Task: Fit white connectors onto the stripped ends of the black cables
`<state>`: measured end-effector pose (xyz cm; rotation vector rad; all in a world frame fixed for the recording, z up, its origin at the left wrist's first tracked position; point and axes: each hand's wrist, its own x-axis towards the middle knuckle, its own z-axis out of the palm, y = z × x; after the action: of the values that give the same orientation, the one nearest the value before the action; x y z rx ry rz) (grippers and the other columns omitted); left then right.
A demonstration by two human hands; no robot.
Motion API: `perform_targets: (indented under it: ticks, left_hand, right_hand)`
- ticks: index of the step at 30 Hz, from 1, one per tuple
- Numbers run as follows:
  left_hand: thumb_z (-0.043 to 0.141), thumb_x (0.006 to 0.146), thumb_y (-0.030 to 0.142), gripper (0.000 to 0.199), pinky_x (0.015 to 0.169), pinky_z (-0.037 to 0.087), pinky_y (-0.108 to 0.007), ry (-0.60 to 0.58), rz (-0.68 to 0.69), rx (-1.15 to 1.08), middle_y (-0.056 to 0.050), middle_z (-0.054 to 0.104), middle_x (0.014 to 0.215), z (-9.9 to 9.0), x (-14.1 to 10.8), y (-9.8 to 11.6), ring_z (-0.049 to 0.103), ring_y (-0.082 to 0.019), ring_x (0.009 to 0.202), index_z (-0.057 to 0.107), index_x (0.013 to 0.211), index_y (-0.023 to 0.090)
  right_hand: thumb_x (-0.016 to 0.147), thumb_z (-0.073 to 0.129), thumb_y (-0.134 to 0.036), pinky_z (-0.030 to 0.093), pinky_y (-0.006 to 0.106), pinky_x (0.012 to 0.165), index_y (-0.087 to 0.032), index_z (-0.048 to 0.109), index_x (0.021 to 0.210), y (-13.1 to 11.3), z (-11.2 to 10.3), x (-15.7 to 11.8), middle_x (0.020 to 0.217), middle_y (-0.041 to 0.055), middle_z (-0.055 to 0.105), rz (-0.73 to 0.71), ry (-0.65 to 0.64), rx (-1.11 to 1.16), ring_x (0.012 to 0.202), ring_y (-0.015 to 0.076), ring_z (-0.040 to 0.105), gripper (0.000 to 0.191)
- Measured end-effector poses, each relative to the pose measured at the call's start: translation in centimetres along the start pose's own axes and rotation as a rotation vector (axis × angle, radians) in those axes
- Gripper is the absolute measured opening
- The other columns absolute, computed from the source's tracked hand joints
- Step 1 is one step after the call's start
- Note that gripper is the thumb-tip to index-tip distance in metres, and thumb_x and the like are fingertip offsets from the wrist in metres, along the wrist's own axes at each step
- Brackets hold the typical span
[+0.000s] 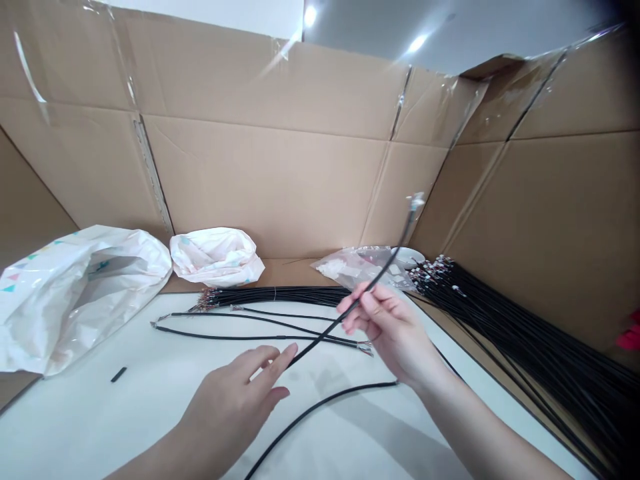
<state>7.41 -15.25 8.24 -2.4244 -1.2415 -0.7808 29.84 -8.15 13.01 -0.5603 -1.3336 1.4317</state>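
1. A black cable (320, 338) is held in the air above the middle of the white tabletop (165, 400), slanting upward to a pale end piece (415, 201) that is too blurred to make out.
2. The right hand (393, 327), over the tabletop's right half, is pinched on the cable between thumb and fingers. A light, firm hold on the black sheath, away from the pale end, should steady the cable without straining its wires.
3. The left hand (235, 393), over the tabletop's near middle, has thumb and fingers spread, and the cable meets its fingertips; I cannot tell whether they grip it. The two hands are apart. Guiding the lower length loosely here would probably prevent a kink.
4. A curved cable (320, 403) lies on the tabletop's near part; whether it joins the held one is hidden. Best to watch it for snagging.
5. Loose cables (215, 335) lie across the tabletop's middle, with a bundle (300, 295) along its far edge; lifting clear of both avoids tangles.
6. Beyond the tabletop's right edge lies a large cable pile (525, 327); a clear bag (345, 263) sits by its far edge. The free end is better swung away from these.
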Motion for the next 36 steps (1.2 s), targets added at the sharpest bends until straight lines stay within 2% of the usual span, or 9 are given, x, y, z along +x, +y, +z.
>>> perform_targets:
  ticks: [3,5,7,9,11,16,23,29,36]
  left_hand:
    - [0.051,0.079,0.035,0.032,0.066,0.05,-0.031,-0.249,-0.214,0.065,-0.01,0.062,0.098,-1.3,0.4,0.8,0.06,-0.023,0.086,0.056,0.105,0.018]
    - [0.054,0.075,0.034,0.023,0.062,0.049,-0.034,-0.578,-0.35,0.044,-0.009,0.063,0.086,-2.1,0.4,1.2,0.061,-0.025,0.075,0.061,0.09,0.018]
    - [0.058,0.069,0.029,0.019,0.062,0.047,-0.036,-0.851,-0.389,-0.012,-0.009,0.064,0.078,-2.5,0.0,1.6,0.061,-0.026,0.071,0.063,0.082,0.018]
    - [0.058,0.065,0.024,0.016,0.065,0.046,-0.036,-0.987,-0.374,-0.061,-0.009,0.064,0.077,-2.2,-0.5,1.7,0.061,-0.027,0.075,0.064,0.079,0.018]
    - [0.054,0.066,0.019,0.015,0.066,0.045,-0.035,-1.046,-0.349,-0.094,-0.01,0.065,0.08,-1.7,-0.9,1.6,0.061,-0.027,0.079,0.064,0.077,0.018]
    - [0.045,0.072,0.016,0.02,0.07,0.044,-0.036,-1.064,-0.31,-0.066,-0.011,0.065,0.082,-0.1,-0.3,0.3,0.061,-0.026,0.08,0.063,0.08,0.017]
    - [0.035,0.079,0.012,0.024,0.065,0.043,-0.033,-0.892,-0.259,-0.007,-0.01,0.063,0.079,1.9,-0.5,-1.4,0.061,-0.024,0.073,0.059,0.082,0.017]
    - [0.038,0.078,0.011,0.019,0.065,0.041,-0.029,-0.76,-0.244,-0.059,-0.008,0.059,0.074,3.4,-1.0,-1.3,0.058,-0.019,0.067,0.057,0.077,0.017]
    - [0.032,0.085,0.013,0.026,0.066,0.039,-0.028,-0.642,-0.227,-0.049,-0.006,0.056,0.078,3.8,-0.5,-3.3,0.055,-0.017,0.069,0.056,0.079,0.018]
  right_hand:
    - [0.081,0.054,-0.026,0.046,0.019,0.051,-0.016,0.052,0.08,-3.7,-2.2,-0.1,0.075,0.0025,0.061,-0.211,0.214,-0.063,0.053,0.0072,0.055,0.01]
    - [0.081,0.049,-0.017,0.044,0.016,0.049,-0.015,0.054,0.078,-6.4,-4.1,-0.4,0.071,0.0018,0.057,-0.383,0.403,-0.057,0.05,0.0052,0.051,0.006]
    - [0.081,0.042,-0.009,0.041,0.014,0.046,-0.014,0.055,0.075,-8.9,-6.0,-0.9,0.066,0.0018,0.051,-0.493,0.556,0.014,0.05,0.0052,0.048,0.015]
    - [0.083,0.041,-0.011,0.036,0.011,0.041,-0.013,0.055,0.074,-10.5,-7.5,-1.6,0.064,0.0004,0.046,-0.52,0.613,0.098,0.045,0.0027,0.04,0.017]
    - [0.086,0.043,-0.015,0.032,0.01,0.038,-0.013,0.056,0.077,-11.3,-8.4,-2.4,0.063,-0.0015,0.04,-0.527,0.604,0.131,0.041,0.0009,0.031,0.017]
    - [0.082,0.048,-0.019,0.023,0.014,0.032,-0.014,0.058,0.081,-10.6,-8.5,-3.2,0.055,-0.0042,0.033,-0.363,0.514,-0.034,0.036,0.0022,0.021,0.011]
    - [0.07,0.063,-0.032,0.022,0.019,0.032,-0.018,0.059,0.086,-8.7,-9.2,-3.2,0.052,-0.0031,0.044,-0.136,0.288,-0.25,0.033,0.0046,0.033,0.021]
    - [0.07,0.061,-0.034,0.022,0.019,0.031,-0.019,0.058,0.088,-8.0,-9.2,-3.1,0.051,-0.0031,0.046,-0.061,0.258,-0.29,0.031,0.0059,0.035,0.024]
    - [0.066,0.063,-0.038,0.016,0.019,0.031,-0.014,0.06,0.094,-8.6,-9.6,-2.1,0.044,-0.0036,0.041,0.093,0.123,-0.362,0.033,0.0061,0.03,0.037]
